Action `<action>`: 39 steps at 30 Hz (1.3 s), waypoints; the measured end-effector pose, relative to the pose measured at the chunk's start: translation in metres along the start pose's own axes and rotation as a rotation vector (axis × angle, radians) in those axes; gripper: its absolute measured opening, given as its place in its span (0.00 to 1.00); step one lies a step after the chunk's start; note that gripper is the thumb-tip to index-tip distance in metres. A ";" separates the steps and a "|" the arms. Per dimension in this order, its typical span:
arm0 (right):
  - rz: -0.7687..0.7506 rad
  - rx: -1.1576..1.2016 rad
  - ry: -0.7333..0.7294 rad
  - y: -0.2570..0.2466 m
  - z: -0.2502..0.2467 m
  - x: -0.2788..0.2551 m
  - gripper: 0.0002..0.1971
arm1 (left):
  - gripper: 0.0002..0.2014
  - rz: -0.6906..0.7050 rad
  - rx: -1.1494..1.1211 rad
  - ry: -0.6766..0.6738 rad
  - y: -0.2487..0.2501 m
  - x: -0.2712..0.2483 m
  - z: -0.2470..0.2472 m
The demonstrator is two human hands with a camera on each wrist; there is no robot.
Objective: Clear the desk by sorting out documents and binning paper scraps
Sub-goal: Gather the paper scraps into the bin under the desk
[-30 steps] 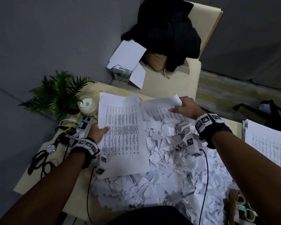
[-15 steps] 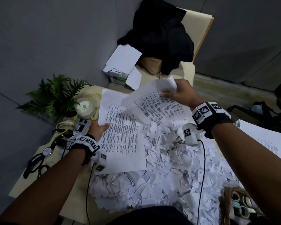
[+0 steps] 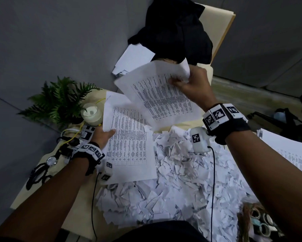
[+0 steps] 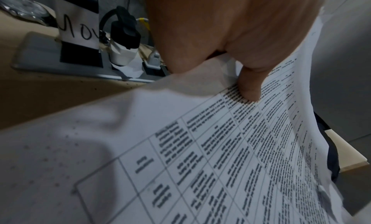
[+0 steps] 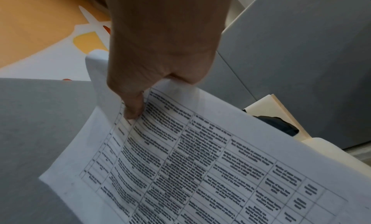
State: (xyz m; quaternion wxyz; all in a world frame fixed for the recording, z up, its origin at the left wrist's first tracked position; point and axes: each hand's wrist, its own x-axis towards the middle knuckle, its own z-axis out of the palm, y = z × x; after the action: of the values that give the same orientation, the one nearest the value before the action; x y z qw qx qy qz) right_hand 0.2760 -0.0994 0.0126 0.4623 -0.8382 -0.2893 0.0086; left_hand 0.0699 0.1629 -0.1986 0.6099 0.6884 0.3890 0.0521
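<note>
The left hand (image 3: 103, 137) lies at the left edge of a printed sheet (image 3: 129, 145) that rests flat on the worktop (image 3: 73, 198), its thumb (image 4: 249, 87) pressed down on the table of text and the other fingers hidden, so that I cannot tell whether they curl under the paper. To its left, along the worktop's far-left side, are a dark pair of glasses (image 3: 36, 173), a wristwatch (image 3: 51, 161), a power strip (image 3: 87, 132) with plugs and a yellow cable, a fern-like plant (image 3: 59, 100) and a white candle in a glass (image 3: 91, 114). Just right of the flat sheet, and partly under its lower edge, a broad heap of torn paper scraps (image 3: 173, 189) covers the middle of the worktop.

The right hand (image 3: 194, 84) is raised above the far side of the heap and pinches the top corner of a second printed sheet (image 3: 160, 96) between thumb (image 5: 132, 106) and curled fingers; the sheet hangs slanted in the air, its lower edge over the top of the flat sheet. Behind it stands a pale chair (image 3: 218, 27) draped with a black garment (image 3: 174, 30), with loose white papers (image 3: 134, 56) on the seat. At the far right lies a stack of printed pages (image 3: 286, 152), and at the lower right are rolls of tape (image 3: 262, 222).
</note>
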 end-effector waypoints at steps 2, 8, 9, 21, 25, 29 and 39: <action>-0.037 0.052 0.056 -0.009 -0.001 0.001 0.08 | 0.18 -0.008 -0.014 0.010 0.002 -0.002 0.000; -0.043 0.210 0.190 -0.017 0.000 0.000 0.10 | 0.21 0.043 -0.066 0.007 0.014 -0.012 0.002; 0.004 0.237 0.179 -0.015 0.003 -0.002 0.12 | 0.21 0.044 -0.078 -0.002 0.017 -0.015 0.003; 0.447 0.263 0.053 0.063 0.106 -0.063 0.17 | 0.22 0.015 -0.292 -0.080 0.044 -0.036 0.014; 0.492 0.391 -0.045 0.067 0.128 -0.077 0.23 | 0.32 0.052 -0.117 -0.152 0.048 -0.039 0.014; 0.605 0.465 0.045 0.068 0.107 -0.075 0.45 | 0.22 0.079 -0.141 -0.148 0.079 -0.048 0.010; 0.324 0.646 -0.104 0.007 0.002 -0.100 0.22 | 0.28 0.301 -0.278 -0.274 0.166 -0.113 0.021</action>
State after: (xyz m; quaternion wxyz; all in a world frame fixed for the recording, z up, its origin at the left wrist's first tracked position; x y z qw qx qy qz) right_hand 0.1949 -0.1497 -0.0195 0.6805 -0.6822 -0.1581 0.2155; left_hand 0.0814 0.0864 -0.0126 0.7313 0.6486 0.1849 0.1015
